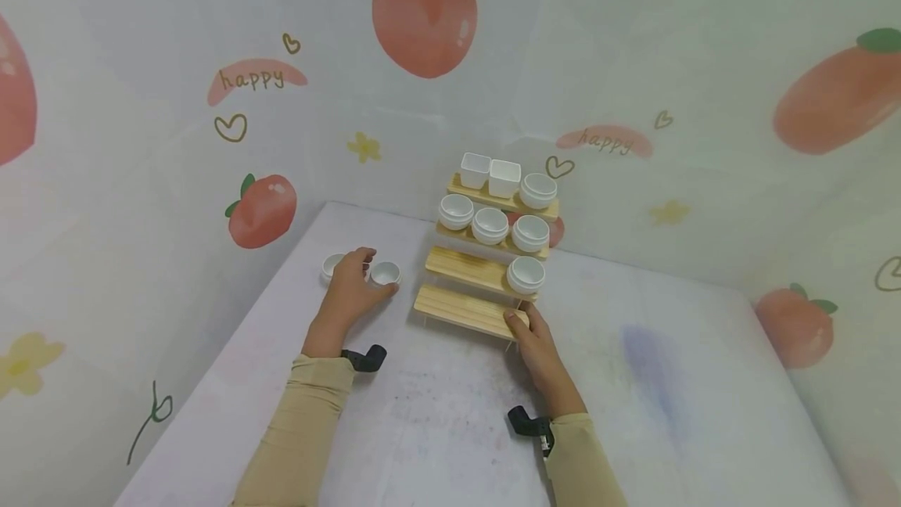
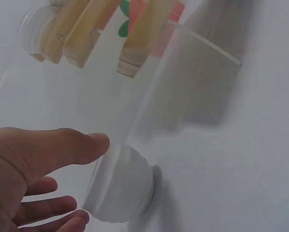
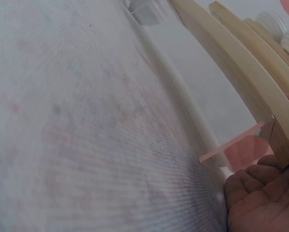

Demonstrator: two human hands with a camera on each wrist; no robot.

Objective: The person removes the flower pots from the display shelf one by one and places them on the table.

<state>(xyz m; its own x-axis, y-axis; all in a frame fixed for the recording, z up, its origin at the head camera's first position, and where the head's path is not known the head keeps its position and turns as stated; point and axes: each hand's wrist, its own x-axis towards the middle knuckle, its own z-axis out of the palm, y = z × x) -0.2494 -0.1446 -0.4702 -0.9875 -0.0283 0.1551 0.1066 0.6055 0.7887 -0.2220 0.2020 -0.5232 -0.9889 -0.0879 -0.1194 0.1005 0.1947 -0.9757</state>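
Observation:
My left hand (image 1: 348, 288) reaches over a white bowl (image 1: 385, 273) on the table. In the left wrist view, its thumb lies right at the bowl's rim (image 2: 117, 183), with the fingertips spread close by on the other side. Another white bowl (image 1: 332, 264) sits to the left, partly hidden by that hand. My right hand (image 1: 538, 343) grips the right end of the lowest shelf of a tiered wooden display rack (image 1: 464, 309), thumb on top and fingers beneath. In the right wrist view, the curled fingers (image 3: 253, 181) show under the shelf end.
On the rack's top shelf stand two square white cups (image 1: 504, 178) and a round bowl (image 1: 538, 190). Three bowls (image 1: 490, 225) line the shelf below. One bowl (image 1: 525, 275) sits at the right of the third shelf. Behind the table (image 1: 436, 421) rises a fruit-printed backdrop (image 1: 493, 92).

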